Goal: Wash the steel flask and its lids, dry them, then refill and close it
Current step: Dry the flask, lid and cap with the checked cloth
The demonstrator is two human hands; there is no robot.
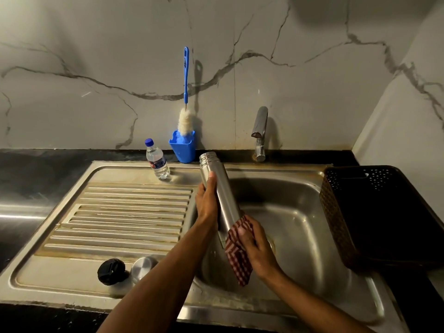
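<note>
Steel sink (300, 188) below: our left hand (207, 203) grips the flask (219, 186) mid-body, right hand (258, 248) wraps the cloth (237, 255) round its base. Wet steel w/ loose grip could slip & drop.

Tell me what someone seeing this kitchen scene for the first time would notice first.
Most striking is the steel flask, tilted over the sink basin: the left hand grips its middle while the right hand wraps a red checked cloth round its base. Next, the blue bottle brush standing in its holder against the marble wall.
</note>
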